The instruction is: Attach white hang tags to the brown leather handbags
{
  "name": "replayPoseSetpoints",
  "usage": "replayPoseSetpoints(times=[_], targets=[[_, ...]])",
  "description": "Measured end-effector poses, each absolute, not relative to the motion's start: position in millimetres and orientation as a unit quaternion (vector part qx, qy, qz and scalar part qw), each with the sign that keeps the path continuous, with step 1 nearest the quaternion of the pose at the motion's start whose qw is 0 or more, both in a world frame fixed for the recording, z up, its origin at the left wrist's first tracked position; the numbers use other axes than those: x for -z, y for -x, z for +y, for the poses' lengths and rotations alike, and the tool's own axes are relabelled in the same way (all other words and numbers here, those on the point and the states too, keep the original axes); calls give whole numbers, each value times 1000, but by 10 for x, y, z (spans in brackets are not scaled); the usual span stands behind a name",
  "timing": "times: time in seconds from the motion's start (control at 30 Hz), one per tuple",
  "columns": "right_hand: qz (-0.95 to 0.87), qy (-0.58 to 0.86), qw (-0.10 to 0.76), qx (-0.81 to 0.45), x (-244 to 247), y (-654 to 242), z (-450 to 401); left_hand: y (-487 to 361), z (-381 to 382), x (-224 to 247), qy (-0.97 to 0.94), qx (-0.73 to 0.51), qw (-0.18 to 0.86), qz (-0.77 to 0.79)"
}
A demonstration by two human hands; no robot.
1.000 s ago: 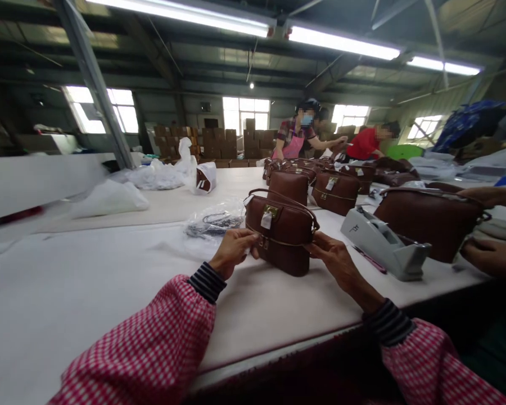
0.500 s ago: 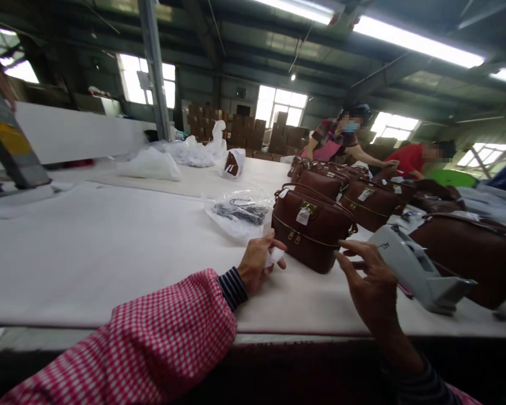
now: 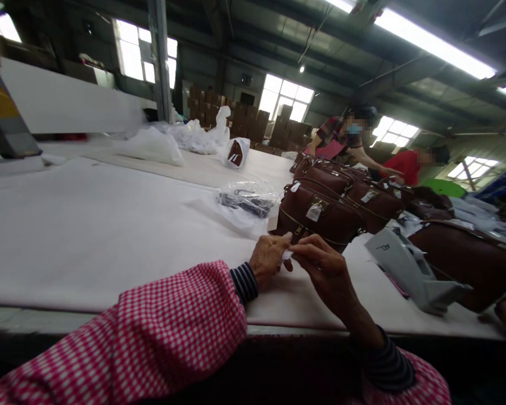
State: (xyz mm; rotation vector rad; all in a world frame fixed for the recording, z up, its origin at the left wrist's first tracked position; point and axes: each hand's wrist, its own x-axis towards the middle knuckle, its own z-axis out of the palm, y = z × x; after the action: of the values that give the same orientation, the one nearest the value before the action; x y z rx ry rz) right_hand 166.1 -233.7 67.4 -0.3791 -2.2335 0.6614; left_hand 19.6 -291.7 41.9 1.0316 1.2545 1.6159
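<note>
Left hand [image 3: 270,259] and right hand [image 3: 325,265] angled inward, both pinched on a white scrap [image 3: 287,255], before a brown bag [image 3: 337,216]

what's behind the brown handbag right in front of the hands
More brown handbags stand behind the front handbag; it covers the lower parts of the nearest ones, so whatever sits there is hidden.

Smooth leather-look handbag [image 3: 338,218], glossy clear plastic pouch [image 3: 257,188], matt plastic tape dispenser [image 3: 411,274]
</note>
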Motion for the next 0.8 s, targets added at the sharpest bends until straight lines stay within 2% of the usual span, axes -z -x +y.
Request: replayPoseSetpoints(times=[0.17,0.33,0.57,0.8], targets=[[-771,279,377,-431,-686,-1683,-2250,-140,-2885,-432,-384,-657,386,522],[-691,287,349,-565,-650,-1710,-2180,-94,-2870,-501,-418,-635,412,502],[-650,298,332,-615,-554,-1729,-2136,-113,-2857,-498,-445,-603,437,497],[-608,335,331,-640,-405,-1872,-2034,-54,-2809,-446,-400,-634,417,514]])
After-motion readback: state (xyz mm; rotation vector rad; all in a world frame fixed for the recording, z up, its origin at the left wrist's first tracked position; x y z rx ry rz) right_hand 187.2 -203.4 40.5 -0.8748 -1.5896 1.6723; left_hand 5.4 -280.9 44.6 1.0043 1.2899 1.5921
